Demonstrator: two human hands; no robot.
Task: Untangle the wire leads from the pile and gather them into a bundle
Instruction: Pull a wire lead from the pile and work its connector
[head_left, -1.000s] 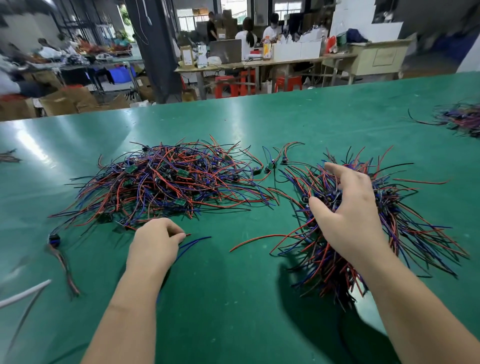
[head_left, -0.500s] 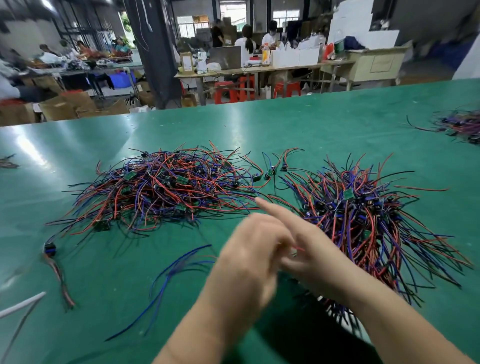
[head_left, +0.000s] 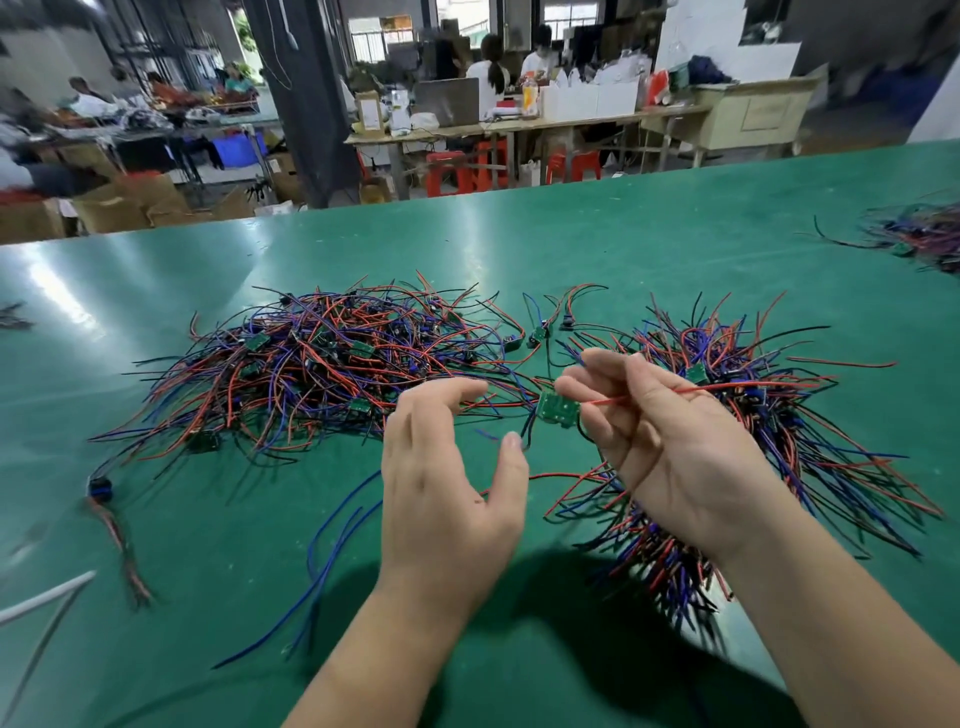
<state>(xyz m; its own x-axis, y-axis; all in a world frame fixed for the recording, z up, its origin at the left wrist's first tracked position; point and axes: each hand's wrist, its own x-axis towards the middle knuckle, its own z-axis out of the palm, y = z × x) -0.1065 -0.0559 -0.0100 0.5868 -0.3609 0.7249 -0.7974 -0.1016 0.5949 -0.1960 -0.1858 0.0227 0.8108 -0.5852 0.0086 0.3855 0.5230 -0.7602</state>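
Pile (head_left: 332, 374) lies left-centre, bundle (head_left: 769, 415) right, set apart. Right hand (head_left: 670, 447) pinches one lead (head_left: 558, 410) aloft, likely to free it; left hand (head_left: 447, 478) hovers spread beside.

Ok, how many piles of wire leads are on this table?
3: left pile, right pile behind the right hand, and far pile at the right edge. Others may be out of frame.

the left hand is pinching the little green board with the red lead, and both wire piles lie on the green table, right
Not the left. In the head view the right hand holds the small green board with its red lead; the left hand is open beside it, gripping nothing. The left pile and the right pile do lie on the green table.
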